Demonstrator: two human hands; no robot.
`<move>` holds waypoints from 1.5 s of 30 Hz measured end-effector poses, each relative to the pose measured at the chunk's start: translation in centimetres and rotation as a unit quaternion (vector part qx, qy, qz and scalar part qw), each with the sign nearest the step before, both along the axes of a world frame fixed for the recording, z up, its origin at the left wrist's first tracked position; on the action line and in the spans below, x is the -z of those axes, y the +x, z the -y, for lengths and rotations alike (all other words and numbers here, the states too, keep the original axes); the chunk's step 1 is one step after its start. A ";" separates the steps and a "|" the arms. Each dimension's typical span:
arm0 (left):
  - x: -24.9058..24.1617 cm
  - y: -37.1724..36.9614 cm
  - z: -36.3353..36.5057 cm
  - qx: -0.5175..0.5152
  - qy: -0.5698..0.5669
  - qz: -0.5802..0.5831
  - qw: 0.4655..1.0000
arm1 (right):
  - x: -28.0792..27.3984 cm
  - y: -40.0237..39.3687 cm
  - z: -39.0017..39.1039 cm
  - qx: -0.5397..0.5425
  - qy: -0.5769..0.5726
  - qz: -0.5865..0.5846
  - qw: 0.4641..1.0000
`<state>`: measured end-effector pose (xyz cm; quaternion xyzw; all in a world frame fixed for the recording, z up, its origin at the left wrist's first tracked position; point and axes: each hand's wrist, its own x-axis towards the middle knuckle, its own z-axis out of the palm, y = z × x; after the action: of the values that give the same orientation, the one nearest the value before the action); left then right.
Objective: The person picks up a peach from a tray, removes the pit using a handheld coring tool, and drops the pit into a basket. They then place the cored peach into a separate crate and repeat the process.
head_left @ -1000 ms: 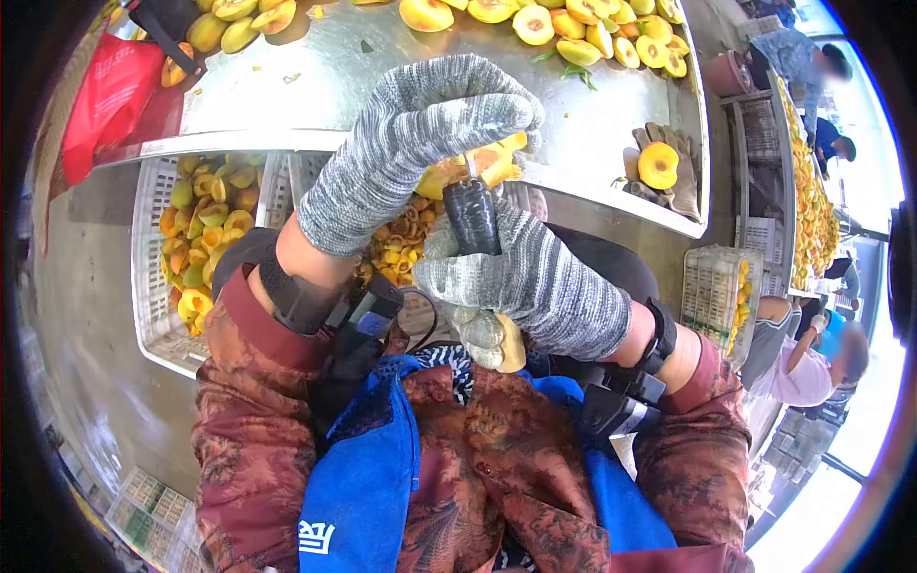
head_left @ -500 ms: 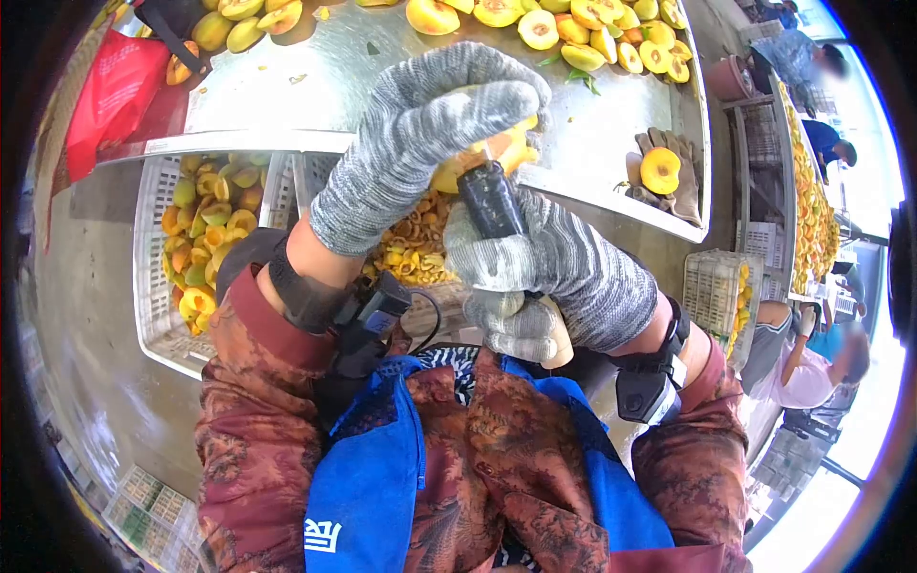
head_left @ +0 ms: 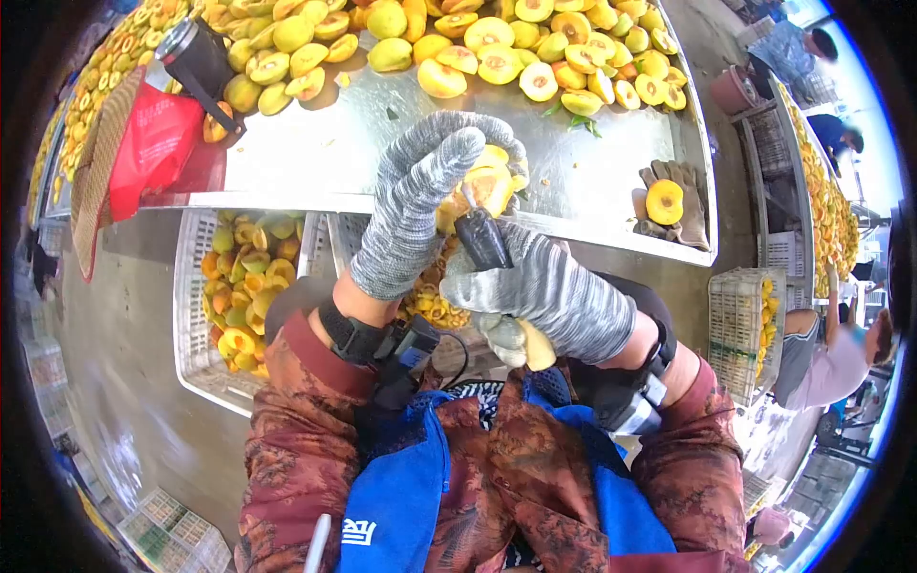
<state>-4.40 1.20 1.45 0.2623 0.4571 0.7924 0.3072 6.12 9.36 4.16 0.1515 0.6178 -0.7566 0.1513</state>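
Observation:
In front of my chest, my left hand (head_left: 420, 196) is curled around a yellow peach (head_left: 489, 186), its grey knit glove covering part of the fruit. My right hand (head_left: 544, 291), gloved alike, is wrapped around a hand tool with a black-wrapped handle (head_left: 483, 241). A pale wooden end (head_left: 538, 346) sticks out below that fist. The tool's thin metal shaft points up at the peach and meets its cut flesh; the tip is hidden. Below both hands, cut peach pieces (head_left: 432, 304) partly show in a container.
A metal table (head_left: 325, 143) bears many halved peaches (head_left: 497, 62). Brown work gloves (head_left: 690, 215) lie at its right corner under a peach half (head_left: 664, 202). A red bag (head_left: 153, 138) hangs at the left. A white crate (head_left: 196, 315) of peaches stands below; another crate (head_left: 734, 329) stands right.
My view has tilted up, so more of the table shows and both hands sit lower relative to it. The left fingers have shifted around the peach, showing more of it and the metal shaft.

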 end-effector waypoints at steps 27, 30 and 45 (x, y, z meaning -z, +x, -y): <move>0.7 -1.5 2.2 -0.079 0.042 0.105 0.990 | 2.6 3.1 -0.5 -0.028 0.487 -0.005 0.873; -1.3 -1.7 5.5 -0.264 -0.110 -0.281 0.916 | 4.7 4.1 -0.7 -0.087 0.529 -0.028 0.843; -1.4 2.2 7.3 -0.114 -0.386 -0.391 0.828 | 4.7 0.6 -1.2 -0.200 0.560 -0.083 0.800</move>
<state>-2.17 -6.10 2.89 0.3566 0.8343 0.4115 0.0866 6.71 10.61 -0.50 0.0193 0.9606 -0.2414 0.1364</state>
